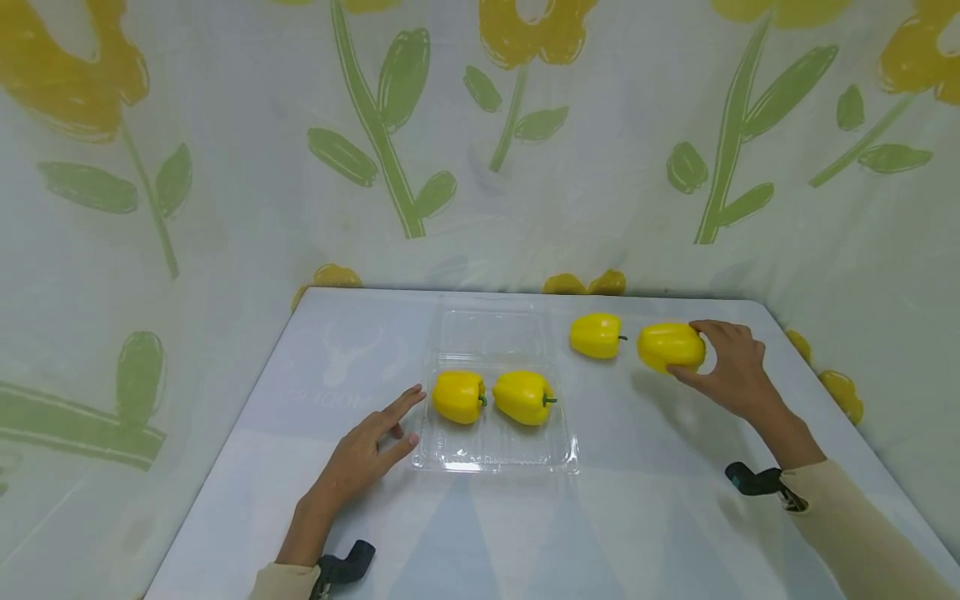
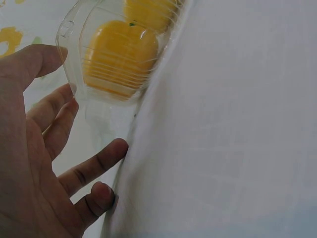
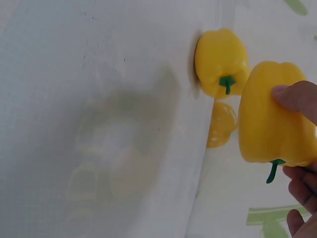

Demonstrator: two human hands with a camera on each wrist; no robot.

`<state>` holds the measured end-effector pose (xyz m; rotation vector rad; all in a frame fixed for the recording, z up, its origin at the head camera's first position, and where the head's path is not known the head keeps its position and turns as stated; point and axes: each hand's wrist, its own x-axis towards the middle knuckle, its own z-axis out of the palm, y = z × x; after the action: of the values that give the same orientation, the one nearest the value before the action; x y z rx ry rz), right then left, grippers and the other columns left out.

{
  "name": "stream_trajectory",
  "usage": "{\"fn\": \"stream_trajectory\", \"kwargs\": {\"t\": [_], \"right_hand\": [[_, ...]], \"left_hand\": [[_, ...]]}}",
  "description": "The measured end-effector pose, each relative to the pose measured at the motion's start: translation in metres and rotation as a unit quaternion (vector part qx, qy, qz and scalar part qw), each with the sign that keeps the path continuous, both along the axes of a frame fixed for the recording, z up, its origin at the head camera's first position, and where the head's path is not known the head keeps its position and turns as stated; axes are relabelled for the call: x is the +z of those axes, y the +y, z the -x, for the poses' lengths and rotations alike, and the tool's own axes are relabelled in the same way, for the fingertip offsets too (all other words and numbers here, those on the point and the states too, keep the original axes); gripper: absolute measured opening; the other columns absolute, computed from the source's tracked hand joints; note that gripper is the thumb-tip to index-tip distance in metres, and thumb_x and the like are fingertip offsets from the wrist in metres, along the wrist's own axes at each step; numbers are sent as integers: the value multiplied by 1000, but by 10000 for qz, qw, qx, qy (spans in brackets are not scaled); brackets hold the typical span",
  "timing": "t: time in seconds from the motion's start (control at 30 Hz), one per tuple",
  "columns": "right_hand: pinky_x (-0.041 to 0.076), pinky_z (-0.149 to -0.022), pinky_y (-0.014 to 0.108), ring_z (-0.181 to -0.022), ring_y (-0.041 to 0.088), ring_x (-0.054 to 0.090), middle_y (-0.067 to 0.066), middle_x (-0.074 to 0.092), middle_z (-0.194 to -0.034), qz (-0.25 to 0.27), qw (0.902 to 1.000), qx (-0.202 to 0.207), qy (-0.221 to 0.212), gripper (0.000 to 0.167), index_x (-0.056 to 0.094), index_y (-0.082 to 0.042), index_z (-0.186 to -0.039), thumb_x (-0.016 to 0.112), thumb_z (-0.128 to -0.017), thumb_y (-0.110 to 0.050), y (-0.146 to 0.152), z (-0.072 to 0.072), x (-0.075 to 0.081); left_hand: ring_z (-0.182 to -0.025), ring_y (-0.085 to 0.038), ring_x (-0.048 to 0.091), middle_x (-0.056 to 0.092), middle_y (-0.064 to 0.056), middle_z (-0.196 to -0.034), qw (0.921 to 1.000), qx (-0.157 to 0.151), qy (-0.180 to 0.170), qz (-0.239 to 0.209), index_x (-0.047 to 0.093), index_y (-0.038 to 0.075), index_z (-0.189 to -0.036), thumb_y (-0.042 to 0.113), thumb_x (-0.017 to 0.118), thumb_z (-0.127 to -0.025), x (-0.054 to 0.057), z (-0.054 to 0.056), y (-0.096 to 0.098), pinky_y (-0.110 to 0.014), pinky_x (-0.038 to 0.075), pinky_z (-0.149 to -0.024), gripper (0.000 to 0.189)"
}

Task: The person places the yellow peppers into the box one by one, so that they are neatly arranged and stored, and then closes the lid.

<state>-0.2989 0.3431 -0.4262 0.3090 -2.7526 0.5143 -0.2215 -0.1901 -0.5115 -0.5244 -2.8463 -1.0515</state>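
My right hand [image 1: 731, 367] grips a yellow bell pepper [image 1: 670, 347] between thumb and fingers, held above the table. In the right wrist view the same pepper [image 3: 275, 116] shows its green stem pointing down. Another bell pepper [image 1: 596, 336] lies on the table just left of it. Two more, a left pepper [image 1: 457, 397] and a right pepper [image 1: 522, 397], sit side by side in a clear plastic clamshell box [image 1: 487, 454] with its lid laid back. My left hand [image 1: 367, 450] is at the box's left edge, fingers loosely spread; the fingertips appear to touch the rim [image 2: 67, 69].
The white table [image 1: 637, 517] has faint blue triangles and a pale deer-head print on it. Its far edge meets a hanging cloth [image 1: 600, 200] with yellow flowers and green leaves. Dark wrist mounts sit by the left cuff [image 1: 348, 564] and right cuff [image 1: 753, 481].
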Motion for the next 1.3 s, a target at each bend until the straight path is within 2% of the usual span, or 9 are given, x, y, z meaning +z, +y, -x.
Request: {"fn": "stream_trajectory", "kwargs": {"t": [0.27, 0.63, 1.13, 1.3], "right_hand": [[24, -83, 66, -117, 50, 37, 29, 51, -130, -105, 9994, 222, 249, 74, 52, 4, -131, 88, -74, -26, -8, -5, 2], [24, -85, 65, -117, 47, 38, 28, 52, -131, -121, 9986, 425, 290, 76, 53, 4, -131, 89, -72, -25, -27, -14, 12], [25, -86, 63, -118, 44, 40, 25, 55, -129, 10, 9971, 611, 445, 74, 56, 2, -128, 93, -68, -21, -48, -26, 13], [25, -85, 63, -118, 44, 41, 24, 55, -129, 86, 9964, 707, 458, 73, 56, 1, -127, 93, -68, -21, -55, -31, 11]], "left_hand": [[-88, -11, 51, 40, 19, -154, 9999, -63, 77, -79, 37, 35, -155, 41, 62, -98, 0, 1, 1, -32, 40, -67, 62], [-89, -10, 52, 36, 19, -156, 9999, -74, 92, -81, 37, 36, -155, 41, 61, -99, 1, 1, 2, -33, 41, -68, 62], [-89, -12, 51, 41, 16, -154, 10000, -13, 0, -38, 37, 36, -155, 41, 62, -98, 2, 0, 1, -34, 41, -69, 62], [-89, -13, 52, 38, 16, -156, 10000, -45, -8, -48, 37, 34, -156, 41, 61, -98, 0, 0, 0, -35, 42, -71, 62]]}}
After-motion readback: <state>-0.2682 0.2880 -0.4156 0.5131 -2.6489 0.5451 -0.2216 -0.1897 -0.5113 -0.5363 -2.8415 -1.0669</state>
